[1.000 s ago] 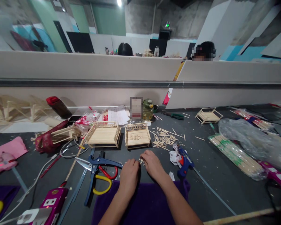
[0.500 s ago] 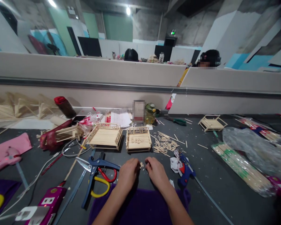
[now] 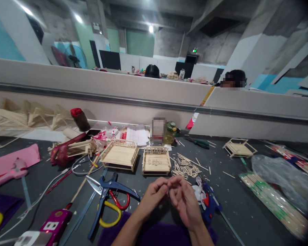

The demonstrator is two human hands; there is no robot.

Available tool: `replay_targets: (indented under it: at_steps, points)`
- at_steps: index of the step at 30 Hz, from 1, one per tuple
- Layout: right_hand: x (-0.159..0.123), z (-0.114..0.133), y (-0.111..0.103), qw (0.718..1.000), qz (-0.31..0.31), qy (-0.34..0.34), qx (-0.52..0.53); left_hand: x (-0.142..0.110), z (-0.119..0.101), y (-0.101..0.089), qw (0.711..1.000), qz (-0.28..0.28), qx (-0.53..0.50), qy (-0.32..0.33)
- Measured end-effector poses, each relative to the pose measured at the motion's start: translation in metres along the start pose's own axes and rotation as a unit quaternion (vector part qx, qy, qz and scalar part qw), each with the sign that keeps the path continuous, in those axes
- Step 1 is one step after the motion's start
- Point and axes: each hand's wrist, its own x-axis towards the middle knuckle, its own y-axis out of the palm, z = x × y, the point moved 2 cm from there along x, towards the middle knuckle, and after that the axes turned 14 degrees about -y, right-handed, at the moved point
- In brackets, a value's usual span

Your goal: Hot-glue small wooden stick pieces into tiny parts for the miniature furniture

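A dark table (image 3: pixel 226 201) spreads out beneath and beyond both hands. A purple cloth (image 3: pixel 164 235) lies on it, below the wrists, showing between the forearms. Well to the right of the right hand is a clear packet (image 3: pixel 274 201) full of long sticks. Just left of the left hand, a blue-handled cutter (image 3: pixel 110 185) and a pair of scissors (image 3: pixel 110 222) with red and yellow handles overlap.

The left hand (image 3: pixel 156 193) has its fingers bent, with the thumb close to the index finger. The right hand (image 3: pixel 182 200) is turned so that part of its palm shows, its fingers half curled and loosely spaced. The fingertips of the two hands come together, touching or nearly so; I cannot tell whether a tiny piece is pinched there.

Beyond the left hand stands a larger stick frame (image 3: pixel 119 153), slatted and railed. A smaller stick frame (image 3: pixel 156 166) sits straight ahead of the hands, near the fingertips and apart from them. A blue glue gun (image 3: pixel 208 205) lies just right of the right hand. Beyond that hand is a pile of short sticks (image 3: pixel 187 167). Smallest are the wooden bits (image 3: pixel 154 161) scattered on the nearer frame's slats.
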Motion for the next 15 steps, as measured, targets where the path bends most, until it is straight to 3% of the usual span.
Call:
replay_targets:
  at_steps: [5, 9, 11, 13, 15]
  points:
    - [-0.016, 0.02, 0.006, 0.99, 0.113, 0.019, -0.079, -0.01, 0.006, 0.004, 1.0, 0.017, -0.021, 0.011]
    - [-0.032, 0.028, 0.004, 0.945, 0.207, 0.011, -0.254, -0.013, 0.002, 0.003, 0.995, -0.084, 0.008, 0.058]
    - [-0.04, 0.034, -0.005, 0.919, 0.182, -0.019, -0.348, -0.015, 0.0, 0.0, 0.986, -0.145, 0.028, 0.082]
    - [-0.047, 0.043, -0.018, 0.884, 0.096, -0.077, -0.45, -0.018, -0.001, -0.003, 0.981, -0.172, 0.036, 0.087]
    - [-0.055, 0.055, -0.03, 0.828, -0.002, -0.155, -0.538, -0.02, 0.0, -0.006, 0.978, -0.186, 0.03, 0.087]
